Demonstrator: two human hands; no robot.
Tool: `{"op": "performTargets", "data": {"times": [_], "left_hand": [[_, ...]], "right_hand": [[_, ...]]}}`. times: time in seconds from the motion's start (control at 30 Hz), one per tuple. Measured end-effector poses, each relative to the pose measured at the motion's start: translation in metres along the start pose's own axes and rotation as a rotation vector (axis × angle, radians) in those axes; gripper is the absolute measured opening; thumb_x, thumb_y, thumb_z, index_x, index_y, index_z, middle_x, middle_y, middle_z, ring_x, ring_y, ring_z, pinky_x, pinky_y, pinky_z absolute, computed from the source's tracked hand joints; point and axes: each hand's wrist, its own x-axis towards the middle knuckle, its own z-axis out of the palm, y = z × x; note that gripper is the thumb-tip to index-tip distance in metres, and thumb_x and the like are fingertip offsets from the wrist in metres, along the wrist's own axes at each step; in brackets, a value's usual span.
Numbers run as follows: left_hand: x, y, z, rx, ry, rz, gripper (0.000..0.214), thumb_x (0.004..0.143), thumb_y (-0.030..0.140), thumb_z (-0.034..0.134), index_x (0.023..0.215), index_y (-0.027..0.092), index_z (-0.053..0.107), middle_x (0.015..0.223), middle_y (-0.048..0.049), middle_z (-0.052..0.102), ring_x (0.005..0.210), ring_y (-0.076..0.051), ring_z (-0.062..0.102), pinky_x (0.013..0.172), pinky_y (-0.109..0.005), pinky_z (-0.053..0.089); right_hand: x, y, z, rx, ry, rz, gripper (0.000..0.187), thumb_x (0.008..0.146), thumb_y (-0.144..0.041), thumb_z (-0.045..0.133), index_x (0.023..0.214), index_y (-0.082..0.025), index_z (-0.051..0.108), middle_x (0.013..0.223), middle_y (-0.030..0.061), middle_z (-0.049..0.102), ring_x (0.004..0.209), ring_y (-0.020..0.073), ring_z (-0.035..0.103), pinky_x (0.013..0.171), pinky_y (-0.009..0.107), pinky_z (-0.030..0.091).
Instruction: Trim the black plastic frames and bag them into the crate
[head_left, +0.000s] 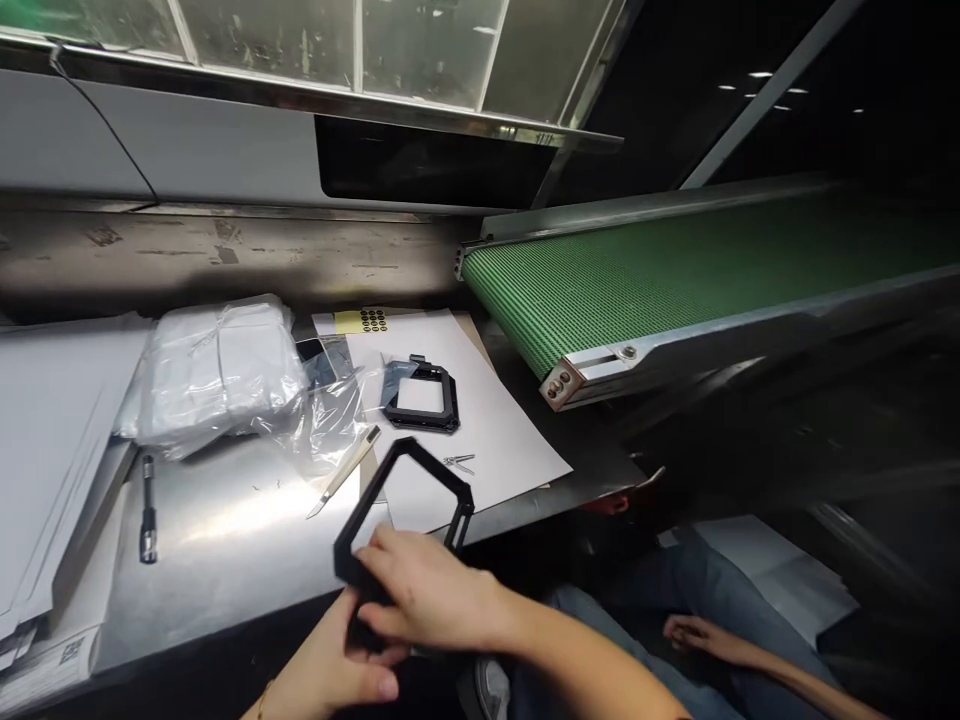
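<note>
I hold a black, many-sided plastic frame [409, 480] over the near edge of the metal bench [225, 530]. My right hand [431, 590] is closed over its lower part from the right. My left hand [341, 670] grips the bottom of the same frame from below, thumb in front. A second, smaller black frame [421, 397] lies flat on a white sheet [502, 420] farther back.
A craft knife [345, 472], small metal tweezers [459, 462], a black pen [148, 512], a plastic-wrapped white bundle [217, 370] and a yellow sticker sheet [364, 320] lie on the bench. White boards [45, 440] are stacked at left. A green conveyor [675, 270] runs at right. Another person's hand [694, 635] rests low right.
</note>
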Motion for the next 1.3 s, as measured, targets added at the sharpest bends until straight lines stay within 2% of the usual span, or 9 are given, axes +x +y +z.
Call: {"op": "performTargets", "data": {"times": [0.1,0.2,0.3,0.4,0.57,0.8,0.97,1.07,1.3], "left_hand": [[-0.005,-0.021,-0.006,0.063,0.246,0.027,0.035,0.038,0.021,0.079,0.067,0.016,0.059,0.067,-0.0029,0.066,0.074,-0.025,0.061,0.068,-0.034,0.047],[-0.009,-0.027,-0.006,-0.042,0.355,-0.051,0.037,0.052,0.023,0.073,0.084,0.015,0.056,0.074,-0.0055,0.068,0.075,-0.022,0.062,0.068,-0.029,0.047],[-0.017,-0.019,-0.003,-0.135,0.413,-0.14,0.054,0.057,0.011,0.068,0.105,0.014,0.042,0.087,-0.0112,0.068,0.078,-0.024,0.063,0.072,-0.031,0.047],[-0.025,-0.01,-0.004,-0.211,0.351,-0.182,0.056,0.06,0.005,0.061,0.108,0.013,0.034,0.091,-0.0158,0.066,0.088,-0.028,0.059,0.077,-0.033,0.045],[-0.034,-0.006,-0.01,-0.273,0.183,-0.228,0.042,0.063,0.009,0.056,0.104,0.012,0.045,0.09,-0.0152,0.066,0.094,-0.03,0.055,0.08,-0.036,0.041],[-0.056,0.0,0.011,0.067,0.198,-0.066,0.061,0.061,0.029,0.064,0.115,0.014,0.04,0.086,-0.0122,0.068,0.084,-0.023,0.059,0.081,-0.033,0.039],[-0.078,0.001,0.018,0.197,0.257,0.017,0.059,0.054,0.03,0.069,0.109,0.021,0.052,0.085,-0.0074,0.068,0.075,-0.024,0.06,0.075,-0.035,0.045],[-0.087,0.004,0.015,0.241,0.3,-0.026,0.062,0.048,0.026,0.072,0.107,0.027,0.054,0.095,-0.005,0.065,0.083,-0.028,0.058,0.073,-0.036,0.047],[-0.093,0.011,0.005,0.308,0.071,-0.152,0.061,0.058,0.027,0.066,0.116,0.031,0.046,0.112,-0.0043,0.057,0.093,-0.029,0.055,0.076,-0.038,0.047]], "right_hand": [[-0.007,-0.014,0.031,0.039,0.009,-0.084,0.026,0.073,-0.033,0.055,0.094,-0.017,0.056,0.079,0.0042,0.057,0.074,0.0171,0.05,0.07,0.027,0.039],[-0.012,0.007,0.038,0.078,0.222,-0.039,0.015,0.079,-0.029,0.047,0.085,-0.022,0.059,0.076,0.0001,0.059,0.075,0.0146,0.051,0.074,0.027,0.039],[-0.018,0.059,0.029,0.038,0.519,0.212,0.024,0.084,-0.026,0.035,0.1,-0.019,0.052,0.093,0.0074,0.055,0.089,0.0189,0.047,0.08,0.034,0.037],[-0.026,0.12,0.027,-0.025,0.613,0.399,0.038,0.078,-0.031,0.042,0.112,-0.013,0.044,0.106,0.0172,0.044,0.098,0.0297,0.039,0.079,0.05,0.033],[-0.033,0.163,0.039,-0.015,0.603,0.457,0.026,0.073,-0.03,0.048,0.092,-0.013,0.055,0.09,0.0116,0.051,0.088,0.0242,0.045,0.077,0.042,0.037],[-0.038,0.069,0.006,0.216,0.521,0.342,0.024,0.079,-0.036,0.041,0.087,-0.019,0.055,0.072,0.0019,0.056,0.062,0.0133,0.051,0.058,0.026,0.044],[-0.042,-0.01,-0.024,0.234,0.2,-0.181,0.019,0.075,-0.025,0.051,0.094,-0.02,0.053,0.062,-0.0002,0.05,0.055,0.0112,0.047,0.05,0.023,0.04],[-0.041,-0.028,-0.028,0.083,0.078,-0.292,0.015,0.077,-0.027,0.049,0.089,-0.019,0.054,0.06,0.0012,0.052,0.055,0.0121,0.046,0.051,0.025,0.039],[-0.034,-0.031,-0.03,-0.034,-0.098,-0.354,0.018,0.082,-0.029,0.041,0.086,-0.02,0.055,0.062,0.0021,0.054,0.056,0.0131,0.046,0.054,0.027,0.037]]}}
